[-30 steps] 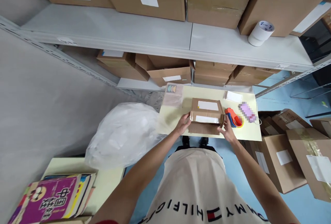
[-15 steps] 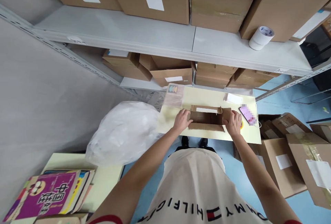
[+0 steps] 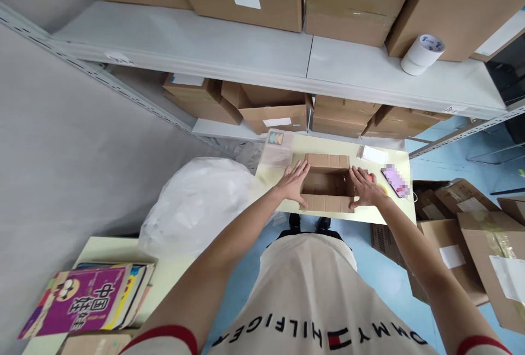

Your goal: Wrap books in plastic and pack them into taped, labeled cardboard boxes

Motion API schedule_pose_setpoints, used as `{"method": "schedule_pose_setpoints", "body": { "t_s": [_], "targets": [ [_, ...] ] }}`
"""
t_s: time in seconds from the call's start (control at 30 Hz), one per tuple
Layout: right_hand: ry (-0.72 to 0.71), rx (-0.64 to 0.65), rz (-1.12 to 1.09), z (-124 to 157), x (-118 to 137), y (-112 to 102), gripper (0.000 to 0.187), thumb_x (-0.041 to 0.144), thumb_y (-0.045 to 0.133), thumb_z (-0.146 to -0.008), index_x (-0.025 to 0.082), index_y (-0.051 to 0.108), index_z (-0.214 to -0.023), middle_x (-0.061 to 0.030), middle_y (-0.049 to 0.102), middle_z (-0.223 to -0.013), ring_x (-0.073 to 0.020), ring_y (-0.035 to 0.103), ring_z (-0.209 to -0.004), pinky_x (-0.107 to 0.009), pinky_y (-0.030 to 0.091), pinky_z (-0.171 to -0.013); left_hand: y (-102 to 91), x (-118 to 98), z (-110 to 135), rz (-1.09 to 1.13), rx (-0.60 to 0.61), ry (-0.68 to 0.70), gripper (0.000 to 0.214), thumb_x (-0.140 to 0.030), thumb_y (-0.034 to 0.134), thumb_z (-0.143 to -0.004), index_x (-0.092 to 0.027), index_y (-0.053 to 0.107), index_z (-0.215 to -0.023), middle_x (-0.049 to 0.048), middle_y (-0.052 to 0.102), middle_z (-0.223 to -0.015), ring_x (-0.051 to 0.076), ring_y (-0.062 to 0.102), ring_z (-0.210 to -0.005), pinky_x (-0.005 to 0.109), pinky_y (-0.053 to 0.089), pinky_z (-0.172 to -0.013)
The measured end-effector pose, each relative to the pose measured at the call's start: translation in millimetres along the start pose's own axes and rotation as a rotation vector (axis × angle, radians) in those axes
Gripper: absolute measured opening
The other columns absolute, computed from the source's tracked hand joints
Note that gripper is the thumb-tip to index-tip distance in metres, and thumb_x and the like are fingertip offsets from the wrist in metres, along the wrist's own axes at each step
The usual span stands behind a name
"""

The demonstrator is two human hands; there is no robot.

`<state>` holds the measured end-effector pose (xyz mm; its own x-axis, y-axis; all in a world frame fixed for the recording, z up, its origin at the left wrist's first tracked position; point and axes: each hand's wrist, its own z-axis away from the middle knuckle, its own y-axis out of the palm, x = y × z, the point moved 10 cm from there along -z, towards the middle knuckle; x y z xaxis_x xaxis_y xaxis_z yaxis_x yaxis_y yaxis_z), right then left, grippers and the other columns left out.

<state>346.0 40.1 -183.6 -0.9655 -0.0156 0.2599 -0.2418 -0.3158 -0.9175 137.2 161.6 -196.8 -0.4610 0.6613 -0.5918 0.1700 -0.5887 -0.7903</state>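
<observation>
Both forearms reach forward and slightly inward from the body, meeting at an open cardboard box [image 3: 327,184] that sits near the front edge of the pale yellow worktop [image 3: 396,210]. The left hand [image 3: 293,184] lies flat against the box's left side, palm turned inward and fingers [image 3: 302,169] spread wide, pointing away from the body. The right hand [image 3: 364,191] mirrors it on the right side, fingers [image 3: 356,175] likewise splayed, with the thumb along the near flap. The box's top is open and its flaps are folded outward. Just behind the right hand, an orange tape dispenser [image 3: 372,178] peeks out, and a white label slip [image 3: 372,154] lies further back. A roll of tape [image 3: 422,54] stands on the shelf [image 3: 205,43] above.
</observation>
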Motion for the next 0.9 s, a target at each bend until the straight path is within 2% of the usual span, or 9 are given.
{"method": "schedule_pose_setpoints", "body": {
  "t_s": [0.07, 0.17, 0.3, 0.4, 0.5, 0.73, 0.83, 0.9],
  "targets": [
    [0.007, -0.013, -0.019, -4.2, -2.6, 6.3, 0.14, 0.067, 0.08, -0.058, 0.018, -0.002, -0.16, -0.0225, 0.013, -0.166, -0.046, 0.012, -0.151, -0.069, 0.018, -0.113, 3.3, 4.2, -1.2, 0.002, 0.005, -0.003, 0.146, -0.066, 0.085, -0.04, -0.012, 0.019, -0.158, 0.0254, 0.013, -0.164, 0.044, 0.009, -0.152, 0.06, 0.001, -0.12],
    [0.025, -0.016, -0.108, -11.1, -6.2, 14.2, 0.144, 0.065, 0.081, -0.058, 0.018, -0.012, -0.159, -0.0245, 0.013, -0.165, -0.044, 0.018, -0.15, -0.064, 0.028, -0.111, 6.5, 11.7, -3.0, -0.005, 0.024, -0.007, 0.145, -0.066, 0.084, -0.043, -0.012, 0.015, -0.158, 0.0257, 0.012, -0.164, 0.042, 0.014, -0.152, 0.056, 0.002, -0.121],
    [0.041, -0.001, -0.179, -20.3, -8.5, 15.7, 0.147, 0.065, 0.084, -0.052, 0.021, -0.007, -0.159, -0.0235, 0.018, -0.162, -0.0461, 0.029, -0.143, -0.061, 0.036, -0.108, 2.6, 19.2, -6.6, 0.002, 0.034, 0.01, 0.14, -0.064, 0.085, -0.046, -0.014, 0.016, -0.158, 0.0245, 0.019, -0.163, 0.039, 0.021, -0.151, 0.053, 0.007, -0.122],
    [0.034, -0.028, -0.188, -24.6, -6.5, 11.6, 0.14, 0.065, 0.082, -0.056, 0.022, -0.001, -0.16, -0.0218, 0.02, -0.161, -0.0462, 0.027, -0.145, -0.062, 0.032, -0.111, -3.1, 22.7, -8.6, 0.033, 0.024, 0.03, 0.14, -0.059, 0.088, -0.044, -0.016, 0.019, -0.158, 0.024, 0.023, -0.162, 0.04, 0.024, -0.15, 0.053, 0.008, -0.122],
    [-0.009, -0.079, -0.178, -24.7, 2.3, 10.1, 0.134, 0.064, 0.078, -0.063, 0.019, -0.003, -0.159, -0.0215, 0.018, -0.162, -0.0434, 0.019, -0.149, -0.062, 0.026, -0.115, -6.8, 26.4, -7.3, 0.067, 0.014, 0.039, 0.141, -0.056, 0.09, -0.043, -0.017, 0.019, -0.158, 0.0236, 0.024, -0.162, 0.041, 0.022, -0.15, 0.055, 0.007, -0.122],
    [-0.031, -0.124, -0.183, -23.0, 23.3, 16.9, 0.132, 0.058, 0.077, -0.068, 0.016, -0.011, -0.158, -0.0229, 0.022, -0.162, -0.0416, 0.028, -0.145, -0.06, 0.028, -0.115, -10.7, 39.6, 4.1, 0.089, 0.031, 0.043, 0.141, -0.061, 0.088, -0.048, -0.017, 0.013, -0.159, 0.021, 0.018, -0.165, 0.04, 0.015, -0.153, 0.055, 0.006, -0.122],
    [-0.035, -0.138, -0.162, -25.3, 31.3, 17.4, 0.129, 0.058, 0.075, -0.07, 0.014, -0.009, -0.158, -0.0233, 0.023, -0.162, -0.0424, 0.029, -0.144, -0.061, 0.025, -0.116, -19.4, 64.4, 12.4, 0.181, -0.042, 0.008, 0.138, -0.066, 0.084, -0.052, -0.014, 0.015, -0.159, 0.0218, 0.02, -0.164, 0.041, 0.013, -0.153, 0.053, 0.008, -0.123],
    [-0.03, -0.144, -0.148, -25.9, 35.0, 18.3, 0.127, 0.058, 0.073, -0.072, 0.013, -0.008, -0.158, -0.0236, 0.024, -0.161, -0.0427, 0.029, -0.144, -0.062, 0.025, -0.116, -31.7, 102.4, 19.6, 0.289, -0.186, -0.139, 0.119, -0.066, 0.076, -0.066, -0.013, 0.019, -0.157, 0.0218, 0.023, -0.163, 0.038, 0.017, -0.152, 0.05, 0.014, -0.123]
  ]
}}
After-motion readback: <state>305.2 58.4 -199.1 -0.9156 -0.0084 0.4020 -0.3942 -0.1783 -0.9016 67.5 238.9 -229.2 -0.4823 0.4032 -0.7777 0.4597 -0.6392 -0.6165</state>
